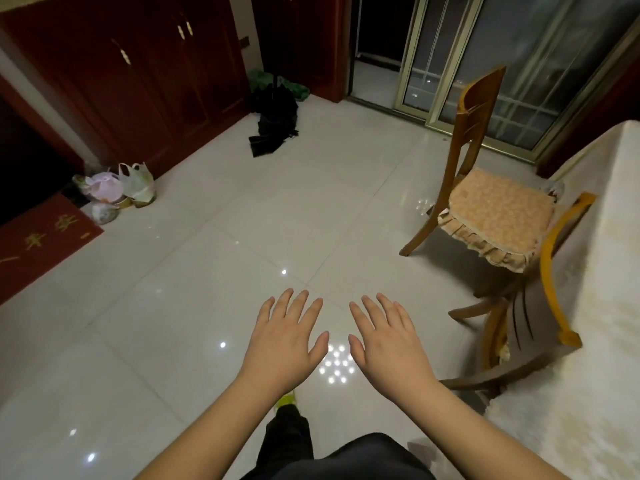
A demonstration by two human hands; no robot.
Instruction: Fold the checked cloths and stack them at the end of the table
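My left hand point(285, 336) and my right hand point(386, 337) are stretched out side by side over the tiled floor, palms down, fingers straight and spread, holding nothing. No checked cloth shows in the head view. A table point(599, 258) under a cream cloth runs along the right edge, to the right of my right hand.
A wooden chair with a cushion point(491, 206) stands beside the table; a second chair point(519, 327) is tucked under it nearer me. A black umbrella point(273, 123) lies on the floor far ahead. Plastic bags point(117, 190) sit by the dark red cabinets point(145, 74) on the left.
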